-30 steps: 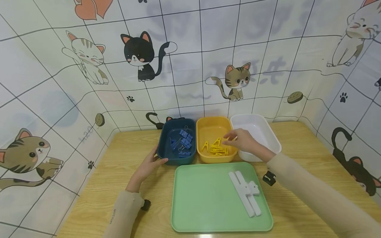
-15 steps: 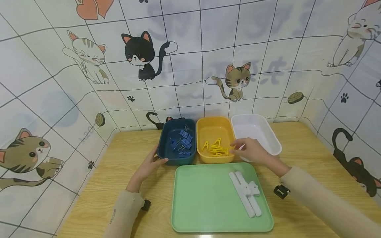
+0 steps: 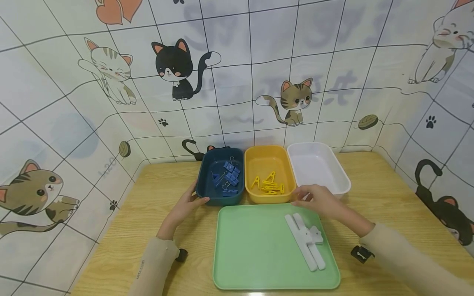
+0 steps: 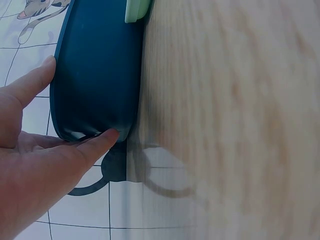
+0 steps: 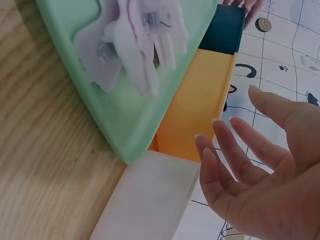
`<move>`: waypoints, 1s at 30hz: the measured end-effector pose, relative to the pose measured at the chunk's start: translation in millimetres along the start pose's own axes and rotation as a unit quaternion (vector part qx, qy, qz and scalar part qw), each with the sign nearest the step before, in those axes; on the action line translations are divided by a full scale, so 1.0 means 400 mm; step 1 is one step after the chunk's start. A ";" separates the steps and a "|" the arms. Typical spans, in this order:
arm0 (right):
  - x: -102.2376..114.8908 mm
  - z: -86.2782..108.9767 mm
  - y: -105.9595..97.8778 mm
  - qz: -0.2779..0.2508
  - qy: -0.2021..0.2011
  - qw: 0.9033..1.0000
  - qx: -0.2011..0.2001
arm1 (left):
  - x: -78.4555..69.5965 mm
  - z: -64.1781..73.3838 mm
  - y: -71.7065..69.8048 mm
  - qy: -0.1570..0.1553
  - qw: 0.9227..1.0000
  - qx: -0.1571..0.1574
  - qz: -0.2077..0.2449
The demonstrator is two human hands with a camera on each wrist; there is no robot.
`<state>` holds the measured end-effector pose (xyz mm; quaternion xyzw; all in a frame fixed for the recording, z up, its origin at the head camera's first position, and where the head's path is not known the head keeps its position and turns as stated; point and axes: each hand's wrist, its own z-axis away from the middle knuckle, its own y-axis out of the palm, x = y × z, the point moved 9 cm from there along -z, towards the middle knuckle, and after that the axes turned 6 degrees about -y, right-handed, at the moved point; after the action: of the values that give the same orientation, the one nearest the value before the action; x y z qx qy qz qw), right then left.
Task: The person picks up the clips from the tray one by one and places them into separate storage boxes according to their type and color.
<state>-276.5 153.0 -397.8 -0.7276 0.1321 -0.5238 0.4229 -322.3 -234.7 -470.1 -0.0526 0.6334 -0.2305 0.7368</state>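
My left hand rests at the front left corner of a dark blue bin, its thumb and fingers fairly straight against the outer walls in the left wrist view. Several blue binder clips lie in that bin. My right hand hovers near the far edge of the green tray, before the white bin. Its fingers are loosely bent and hold nothing in the right wrist view. Yellow clothespin-like clips lie in the yellow bin. White plastic clips with springs lie on the tray's right side.
The three bins stand side by side at the back of the wooden table, near a wall covering printed with cats. The tray lies in front of them. A black wrist device hangs under the right sleeve.
My right hand has drawn back from over the yellow bin, moving right and nearer to me, to the tray's far edge. The left hand, clips and bins have stayed put.
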 end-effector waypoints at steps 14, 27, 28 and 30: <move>-0.008 0.066 0.030 0.005 -0.052 0.999 0.009 | 0.007 0.000 0.004 -0.002 1.000 0.001 0.010; -0.021 0.117 0.064 -0.020 -0.089 0.996 0.020 | 0.001 -0.003 0.003 0.010 1.000 0.002 0.012; -0.025 0.120 0.068 -0.023 -0.080 0.996 0.027 | -0.001 -0.002 0.002 0.011 1.000 0.002 0.013; -0.034 0.125 0.075 -0.030 -0.059 0.997 0.039 | -0.003 -0.001 0.002 0.010 1.000 0.000 0.012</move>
<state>-230.9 167.2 -433.8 -0.7439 0.0644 -0.4974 0.4417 -322.6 -233.6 -469.3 -0.0425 0.6416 -0.2221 0.7330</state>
